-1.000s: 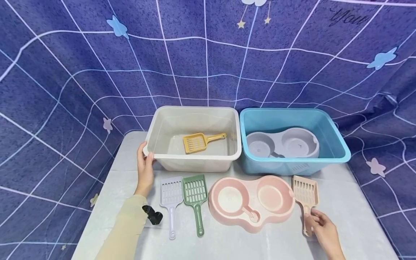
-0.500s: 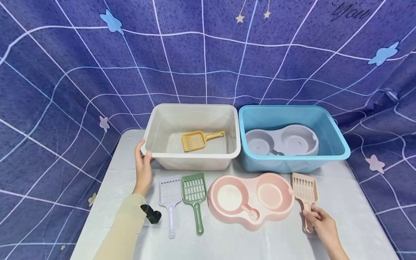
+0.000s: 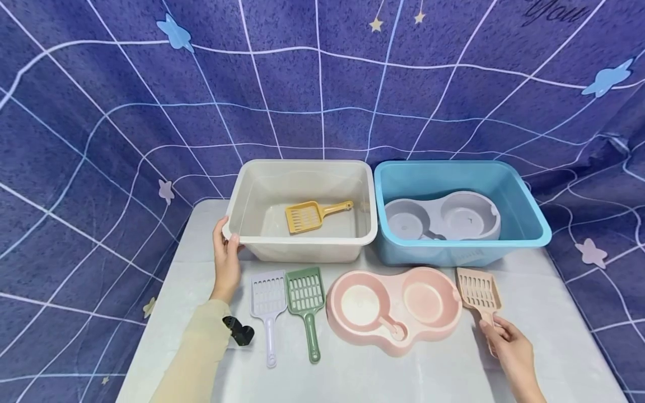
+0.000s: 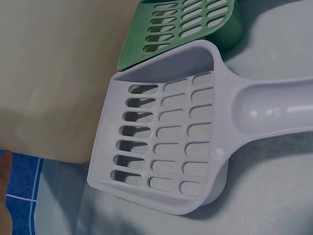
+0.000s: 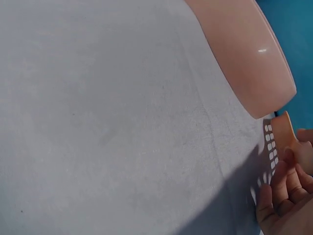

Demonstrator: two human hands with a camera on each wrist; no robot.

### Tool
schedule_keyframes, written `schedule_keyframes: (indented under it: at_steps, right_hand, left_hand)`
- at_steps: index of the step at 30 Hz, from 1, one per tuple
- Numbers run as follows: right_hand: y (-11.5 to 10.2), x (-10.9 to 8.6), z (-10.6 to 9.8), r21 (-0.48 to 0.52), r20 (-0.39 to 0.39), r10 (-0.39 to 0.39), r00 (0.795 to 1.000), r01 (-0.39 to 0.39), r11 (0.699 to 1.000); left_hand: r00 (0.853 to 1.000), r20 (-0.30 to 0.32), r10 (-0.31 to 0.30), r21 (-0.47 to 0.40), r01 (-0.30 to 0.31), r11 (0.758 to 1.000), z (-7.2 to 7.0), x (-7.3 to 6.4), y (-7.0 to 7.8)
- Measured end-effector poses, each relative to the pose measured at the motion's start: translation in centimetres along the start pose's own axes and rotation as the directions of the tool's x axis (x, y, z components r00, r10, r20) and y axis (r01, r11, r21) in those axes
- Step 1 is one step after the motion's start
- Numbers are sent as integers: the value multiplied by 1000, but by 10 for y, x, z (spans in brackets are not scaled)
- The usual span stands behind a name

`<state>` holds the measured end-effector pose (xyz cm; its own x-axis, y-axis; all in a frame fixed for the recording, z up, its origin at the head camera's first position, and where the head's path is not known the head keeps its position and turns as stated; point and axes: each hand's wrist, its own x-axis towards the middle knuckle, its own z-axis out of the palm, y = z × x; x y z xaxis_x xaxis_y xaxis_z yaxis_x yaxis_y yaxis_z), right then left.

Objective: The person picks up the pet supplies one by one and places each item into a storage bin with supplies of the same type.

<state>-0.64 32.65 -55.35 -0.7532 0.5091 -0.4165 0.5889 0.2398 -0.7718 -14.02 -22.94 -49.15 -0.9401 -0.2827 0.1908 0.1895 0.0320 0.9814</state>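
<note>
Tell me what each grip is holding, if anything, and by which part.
The right grip holds the beige scoop by its handle; the left grip holds the cream bin at its rim's near left corner.

Upright cream tub [image 3: 302, 253], beige scoop [image 3: 485, 311] slots-forward

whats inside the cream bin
A yellow scoop lies on the floor of the cream bin, handle pointing right. Hidden are the floor under the scoop's solid parts and the inner face of the bin's near wall.
</note>
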Motion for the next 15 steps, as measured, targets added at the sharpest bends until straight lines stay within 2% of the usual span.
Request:
schedule_keyframes:
  at_steps: [3, 8, 15]
  right_hand:
    - [0, -1, 0, 12, -37, -16, 999, 17, 1000]
    - [-2, -3, 0, -13, -80, -28, 996, 27, 1000]
    - [-4, -6, 2, 36, -124, -16, 992, 20, 999]
  left_hand:
    - [1000, -6, 8, 10, -8, 1000, 4, -3, 10]
    - [1000, -10, 29, 18, -28, 999, 4, -3, 8]
    - [999, -23, 40, 23, -40, 999, 5, -2, 6]
